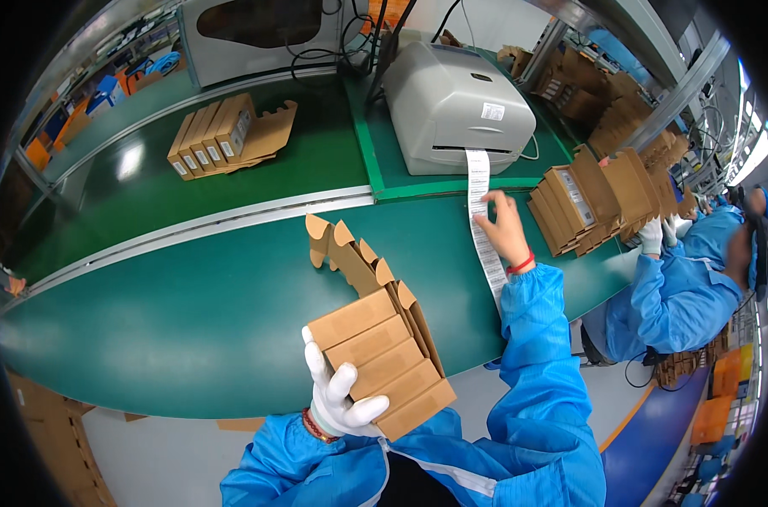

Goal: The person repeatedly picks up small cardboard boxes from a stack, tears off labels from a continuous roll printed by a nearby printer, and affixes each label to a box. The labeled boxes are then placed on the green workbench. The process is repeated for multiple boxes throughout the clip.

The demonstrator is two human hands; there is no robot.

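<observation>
My left hand (343,397), in a white glove, grips a stack of several flat brown cardboard boxes (379,346) from their left side. Open flaps with rounded tabs (350,253) stick out beyond the far side of the stack. My right hand (504,228) is bare, with a red band at the wrist. Its thumb and forefinger curve apart at the right edge of a white printed label strip (478,190); whether they touch it I cannot tell. The strip hangs from the slot of a grey label printer (451,101) and runs down past my right sleeve.
On the green conveyor belt (88,182) stand several closed boxes (215,135) beside a cardboard piece. More open-flapped boxes (570,207) are piled right of the printer. A co-worker in blue (680,287), wearing white gloves, works at the right. A metal rail (198,231) borders the green table (189,313).
</observation>
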